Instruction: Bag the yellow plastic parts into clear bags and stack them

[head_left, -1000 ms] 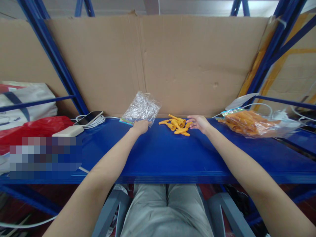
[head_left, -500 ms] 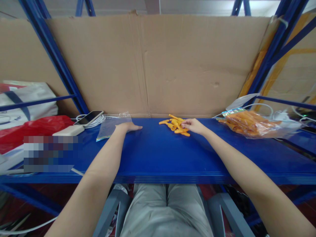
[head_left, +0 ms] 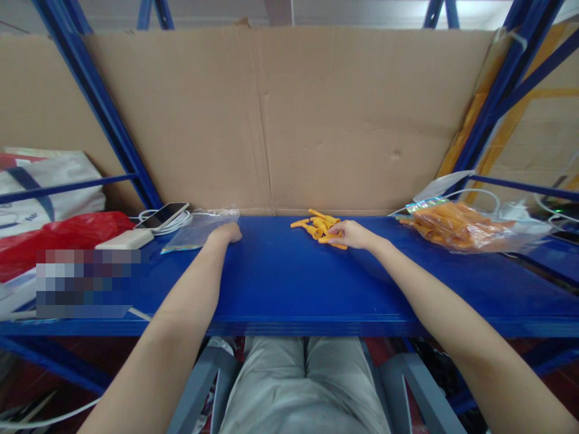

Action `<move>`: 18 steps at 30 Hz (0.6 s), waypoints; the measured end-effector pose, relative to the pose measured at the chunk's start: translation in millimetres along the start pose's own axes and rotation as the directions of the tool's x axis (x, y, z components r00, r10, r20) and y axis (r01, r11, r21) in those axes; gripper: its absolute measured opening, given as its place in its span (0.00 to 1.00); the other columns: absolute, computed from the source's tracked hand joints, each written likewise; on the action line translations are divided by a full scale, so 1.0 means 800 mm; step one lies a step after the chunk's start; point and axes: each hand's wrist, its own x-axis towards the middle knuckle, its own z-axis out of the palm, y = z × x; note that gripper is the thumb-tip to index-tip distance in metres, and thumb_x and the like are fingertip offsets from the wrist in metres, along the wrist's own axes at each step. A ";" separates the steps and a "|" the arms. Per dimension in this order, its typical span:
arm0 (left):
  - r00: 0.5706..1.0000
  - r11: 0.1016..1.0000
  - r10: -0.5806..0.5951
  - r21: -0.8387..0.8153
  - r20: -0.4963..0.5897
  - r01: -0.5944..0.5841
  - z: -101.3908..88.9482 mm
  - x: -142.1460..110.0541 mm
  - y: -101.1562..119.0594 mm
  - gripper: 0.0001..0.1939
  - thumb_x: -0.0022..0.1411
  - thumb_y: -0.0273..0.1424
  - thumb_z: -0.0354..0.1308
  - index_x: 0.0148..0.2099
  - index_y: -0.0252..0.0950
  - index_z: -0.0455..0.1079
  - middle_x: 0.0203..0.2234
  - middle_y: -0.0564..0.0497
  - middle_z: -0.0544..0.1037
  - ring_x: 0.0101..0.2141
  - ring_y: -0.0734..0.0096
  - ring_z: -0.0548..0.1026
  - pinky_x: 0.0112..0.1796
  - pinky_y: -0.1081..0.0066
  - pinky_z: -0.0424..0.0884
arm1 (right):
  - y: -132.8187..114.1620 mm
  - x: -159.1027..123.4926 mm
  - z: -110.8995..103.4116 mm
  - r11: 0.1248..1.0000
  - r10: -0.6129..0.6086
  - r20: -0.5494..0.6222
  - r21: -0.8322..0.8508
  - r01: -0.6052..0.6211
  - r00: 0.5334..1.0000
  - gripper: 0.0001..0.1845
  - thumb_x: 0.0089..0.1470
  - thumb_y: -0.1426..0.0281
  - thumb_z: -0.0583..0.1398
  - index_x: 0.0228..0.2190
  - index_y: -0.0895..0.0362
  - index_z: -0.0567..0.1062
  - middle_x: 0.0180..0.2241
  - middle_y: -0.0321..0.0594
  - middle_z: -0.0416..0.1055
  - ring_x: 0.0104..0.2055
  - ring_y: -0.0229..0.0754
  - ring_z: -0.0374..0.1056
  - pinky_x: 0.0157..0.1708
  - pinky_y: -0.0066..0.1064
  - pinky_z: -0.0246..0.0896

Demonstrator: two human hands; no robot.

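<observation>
On the blue shelf (head_left: 289, 283) a small heap of orange plastic pieces (head_left: 317, 227) lies near the cardboard back wall. My right hand (head_left: 350, 234) rests on the right side of the heap with its fingers curled onto some of the pieces. A flat clear plastic bag (head_left: 199, 229) lies to the left. My left hand (head_left: 225, 232) has its fingers closed at the bag's right edge, and the bag's far end lifts slightly off the shelf.
A filled bag of orange pieces (head_left: 456, 226) lies at the right with white cables behind it. At the left sit a phone (head_left: 161, 216) on coiled white cable, a white box (head_left: 124, 239) and a red bag (head_left: 58, 238). Cardboard (head_left: 289, 120) walls the back.
My left hand brought the clear bag down from upright to flat on the shelf and slid it left, then curled at its edge. My right hand closed onto the orange heap.
</observation>
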 end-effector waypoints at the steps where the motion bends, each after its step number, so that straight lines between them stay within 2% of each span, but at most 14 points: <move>1: 0.999 0.998 -0.024 0.061 0.048 0.021 -0.002 -0.001 0.003 0.24 0.47 0.28 0.59 0.49 0.26 0.74 0.45 0.28 0.78 0.48 0.42 0.75 0.48 0.57 0.70 | 0.002 0.000 0.001 1.000 0.005 -0.001 -0.018 -0.005 1.000 0.07 0.36 0.68 0.72 0.23 0.52 0.81 0.26 0.36 0.77 0.26 0.37 0.68 0.28 0.27 0.58; 3: 0.995 0.993 -0.017 0.120 0.095 0.005 -0.006 -0.003 0.009 0.27 0.47 0.26 0.59 0.51 0.25 0.73 0.47 0.28 0.77 0.49 0.44 0.75 0.49 0.59 0.70 | 0.005 0.001 0.002 0.999 -0.013 -0.001 -0.036 0.013 1.000 0.07 0.38 0.66 0.72 0.24 0.52 0.81 0.26 0.35 0.77 0.26 0.38 0.69 0.28 0.27 0.59; 5: 0.995 0.993 0.004 0.120 0.095 -0.016 -0.008 -0.007 0.014 0.29 0.48 0.24 0.59 0.55 0.25 0.71 0.50 0.27 0.75 0.50 0.44 0.74 0.49 0.60 0.70 | 0.007 0.001 0.003 0.998 -0.050 -0.002 -0.043 0.050 0.999 0.06 0.39 0.66 0.71 0.23 0.51 0.81 0.26 0.34 0.77 0.27 0.38 0.69 0.28 0.27 0.60; 9: 1.000 0.994 -0.017 0.106 0.002 0.017 -0.010 -0.017 0.018 0.31 0.53 0.23 0.56 0.61 0.30 0.66 0.56 0.31 0.70 0.54 0.45 0.71 0.52 0.58 0.68 | 0.007 0.001 0.003 0.993 -0.089 -0.004 -0.082 0.088 0.996 0.04 0.40 0.67 0.70 0.24 0.51 0.81 0.28 0.35 0.78 0.29 0.40 0.72 0.30 0.28 0.62; 12: 0.997 0.991 -0.077 0.105 -0.027 0.080 -0.012 -0.023 0.021 0.26 0.58 0.24 0.52 0.59 0.32 0.69 0.56 0.33 0.71 0.55 0.47 0.71 0.53 0.57 0.67 | 0.008 0.001 0.003 0.987 -0.098 0.014 -0.128 0.099 0.995 0.05 0.42 0.66 0.70 0.25 0.52 0.81 0.30 0.37 0.79 0.32 0.42 0.73 0.31 0.29 0.63; 18: 0.987 0.973 -0.160 0.163 -0.033 0.163 -0.017 -0.033 0.031 0.23 0.59 0.24 0.50 0.57 0.26 0.69 0.55 0.30 0.71 0.55 0.48 0.71 0.52 0.58 0.69 | 0.012 0.001 0.001 0.970 -0.120 0.104 -0.198 0.139 0.987 0.14 0.50 0.58 0.65 0.32 0.56 0.82 0.34 0.42 0.79 0.34 0.43 0.73 0.34 0.31 0.62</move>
